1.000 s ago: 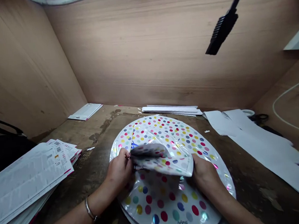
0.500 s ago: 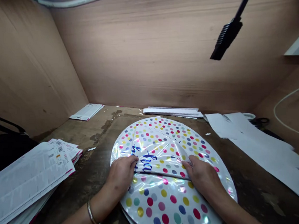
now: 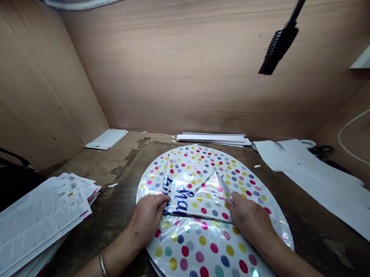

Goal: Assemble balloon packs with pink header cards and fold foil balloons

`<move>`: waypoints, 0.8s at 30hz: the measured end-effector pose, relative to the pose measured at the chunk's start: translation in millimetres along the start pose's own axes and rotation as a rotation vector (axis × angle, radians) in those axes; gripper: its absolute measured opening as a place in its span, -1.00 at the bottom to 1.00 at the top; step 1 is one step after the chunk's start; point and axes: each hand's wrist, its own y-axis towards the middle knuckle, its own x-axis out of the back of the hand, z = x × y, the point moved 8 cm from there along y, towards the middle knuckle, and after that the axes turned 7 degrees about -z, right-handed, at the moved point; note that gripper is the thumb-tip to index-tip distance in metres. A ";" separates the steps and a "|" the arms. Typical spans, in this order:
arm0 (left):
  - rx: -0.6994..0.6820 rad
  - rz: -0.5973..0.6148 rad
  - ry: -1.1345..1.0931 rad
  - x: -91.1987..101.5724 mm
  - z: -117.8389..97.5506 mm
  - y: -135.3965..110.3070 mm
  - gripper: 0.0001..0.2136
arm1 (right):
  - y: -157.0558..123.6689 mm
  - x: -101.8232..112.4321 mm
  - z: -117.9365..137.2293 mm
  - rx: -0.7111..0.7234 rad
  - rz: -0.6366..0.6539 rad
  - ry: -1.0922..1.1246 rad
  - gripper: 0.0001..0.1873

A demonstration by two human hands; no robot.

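Observation:
A flat, round foil balloon (image 3: pixel 213 253), white with coloured dots, lies among other flat balloons layered on the table. Its upper part is folded over, so blue script lettering shows on the folded flap (image 3: pixel 192 197). My left hand (image 3: pixel 150 211) pinches the flap's left end between thumb and fingers, beside the lettering. At the flap's right end, my right hand (image 3: pixel 248 214) is closed on the foil with the thumb on top. A raised crease stands just left of my right thumb. The word "prima" is printed near the balloon's lower edge.
Printed card packets (image 3: pixel 38 222) are piled at the left, with a smaller pile (image 3: pixel 106 139) at the back. White paper strips (image 3: pixel 213 138) lie along the rear wall. Cut white sheets (image 3: pixel 330 191), a tape roll (image 3: pixel 307 143) and scissors (image 3: pixel 323 150) are on the right. A black device (image 3: pixel 278 48) hangs above.
The foil of the flap has shifted, and a pointed crease now rises near my right hand. My left hand and wrist have moved slightly left; both hands keep their grip.

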 end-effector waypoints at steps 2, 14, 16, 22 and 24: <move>0.018 -0.002 0.027 -2.2 -0.1 0.7 -0.73 | 0.3 1.0 0.8 0.000 0.000 -0.006 -0.68; 0.097 0.109 0.586 2.5 -20.4 23.9 -0.61 | 2.5 -5.3 3.9 0.071 -0.040 -0.032 -0.70; -0.042 0.083 0.501 -10.0 -44.5 31.8 -0.58 | 2.2 -4.8 4.2 0.081 -0.061 -0.051 -0.72; -0.281 0.262 0.247 -73.7 -75.2 23.8 -0.44 | -1.5 19.2 3.5 0.090 -0.161 -0.106 -0.68; -0.277 0.256 0.263 -79.4 -71.1 22.1 -0.41 | -13.1 28.1 11.5 0.128 -0.213 -0.116 -0.60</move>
